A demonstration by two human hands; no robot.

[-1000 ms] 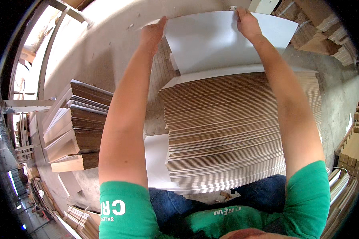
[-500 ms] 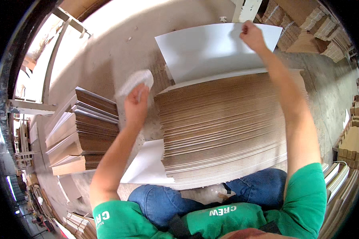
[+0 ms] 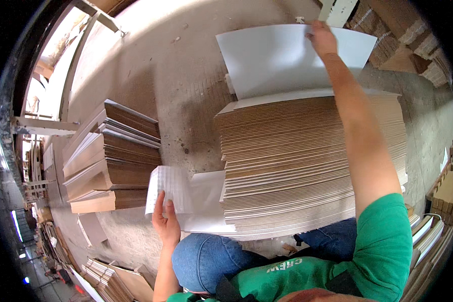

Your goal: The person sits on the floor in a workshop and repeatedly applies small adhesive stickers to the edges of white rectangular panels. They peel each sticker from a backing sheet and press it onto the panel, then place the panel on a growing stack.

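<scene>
A stack of corrugated cardboard sheets (image 3: 307,166) stands in front of my knees, brown edges showing. At its far side one white-faced sheet (image 3: 282,60) is tilted up, and my right hand (image 3: 323,39) is closed on its far edge. Low on the left, my left hand (image 3: 167,221) has its thumb and a finger apart, touching the near side of a translucent ribbed plastic piece (image 3: 168,186). The piece overlaps a white sheet (image 3: 209,194) that sticks out from the stack's left side. The other left fingers are hard to make out.
To the left stands a bundle of folded cardboard (image 3: 110,166). A metal post (image 3: 340,11) rises just beyond the raised sheet. More cardboard stacks (image 3: 412,43) lie at the far right, with further flat pieces (image 3: 433,236) near my right side. Concrete floor (image 3: 181,65) runs between.
My left hand has come down toward me with the plastic piece, and its fingers have spread. My right hand stays at the raised sheet's far edge. The view has shifted a little left.
</scene>
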